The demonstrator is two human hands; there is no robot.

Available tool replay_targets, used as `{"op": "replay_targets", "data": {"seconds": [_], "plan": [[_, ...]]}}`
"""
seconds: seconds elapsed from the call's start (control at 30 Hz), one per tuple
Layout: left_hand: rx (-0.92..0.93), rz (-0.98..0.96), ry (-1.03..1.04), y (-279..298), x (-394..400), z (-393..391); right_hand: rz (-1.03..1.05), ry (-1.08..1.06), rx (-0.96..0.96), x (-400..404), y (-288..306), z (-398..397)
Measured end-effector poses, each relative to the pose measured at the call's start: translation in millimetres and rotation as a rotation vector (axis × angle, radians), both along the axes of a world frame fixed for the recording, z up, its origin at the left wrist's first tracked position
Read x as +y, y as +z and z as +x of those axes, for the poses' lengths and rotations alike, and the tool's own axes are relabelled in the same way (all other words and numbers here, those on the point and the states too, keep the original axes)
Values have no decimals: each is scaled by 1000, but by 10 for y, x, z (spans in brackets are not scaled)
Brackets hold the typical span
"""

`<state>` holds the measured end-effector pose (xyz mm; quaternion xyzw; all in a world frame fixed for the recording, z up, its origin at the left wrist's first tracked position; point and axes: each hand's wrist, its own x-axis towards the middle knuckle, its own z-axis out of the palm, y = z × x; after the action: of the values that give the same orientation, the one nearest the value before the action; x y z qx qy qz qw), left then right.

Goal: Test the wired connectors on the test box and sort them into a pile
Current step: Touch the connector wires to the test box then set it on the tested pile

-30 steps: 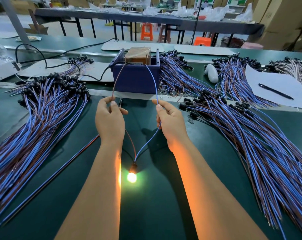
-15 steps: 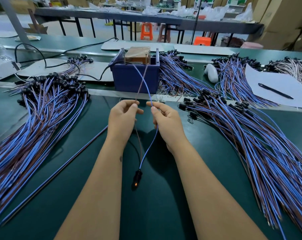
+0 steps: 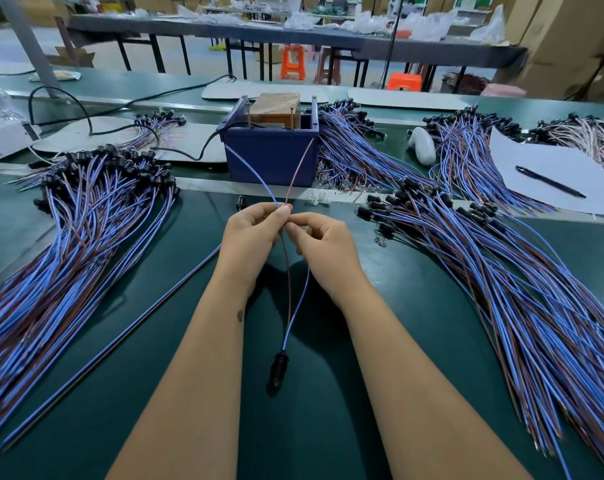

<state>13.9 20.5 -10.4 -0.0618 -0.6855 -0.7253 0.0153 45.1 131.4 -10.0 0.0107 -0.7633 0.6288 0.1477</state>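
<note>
The left hand (image 3: 250,233) pinches the blue wire (image 3: 299,299) and brown wire (image 3: 287,271) together at their crossing; the right hand (image 3: 323,247) pinches them just below; the black connector (image 3: 278,370) hangs at 6 o'clock over the green counter (image 3: 415,306); the blue test box (image 3: 271,157) sits at 12; wire piles lie at 9 (image 3: 68,244) and 3 (image 3: 501,271).

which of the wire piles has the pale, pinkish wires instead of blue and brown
The pile at the far right edge, beyond the white sheet with the pen. Its wires are pale pink-white, whereas every other bundle on the table is blue and brown.
</note>
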Motion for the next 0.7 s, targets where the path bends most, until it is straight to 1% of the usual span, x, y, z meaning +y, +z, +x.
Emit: {"op": "replay_targets", "data": {"seconds": [0.07,0.13,0.2,0.27,0.37,0.43,0.57,0.63,0.7], "plan": [[-5,-13,-23,5,-9,7,-25,29,0,-4,6,13],[-38,35,-6,24,-17,-1,-73,47,-14,10,17,16],[-101,171,31,56,-33,-26,-68,71,-29,28,17,14],[-139,312,42,74,-58,-45,-17,138,-23,29,14,25],[-147,401,70,60,-75,-61,17,231,19,-2,5,40],[-175,445,116,53,-86,-80,-99,237,24,-7,39,48],[-247,587,165,64,-163,-112,-372,109,37,75,70,38],[-227,577,141,67,-195,-97,-488,66,31,100,69,16],[-164,479,41,74,-188,-54,-559,-14,38,129,66,-11]]}}
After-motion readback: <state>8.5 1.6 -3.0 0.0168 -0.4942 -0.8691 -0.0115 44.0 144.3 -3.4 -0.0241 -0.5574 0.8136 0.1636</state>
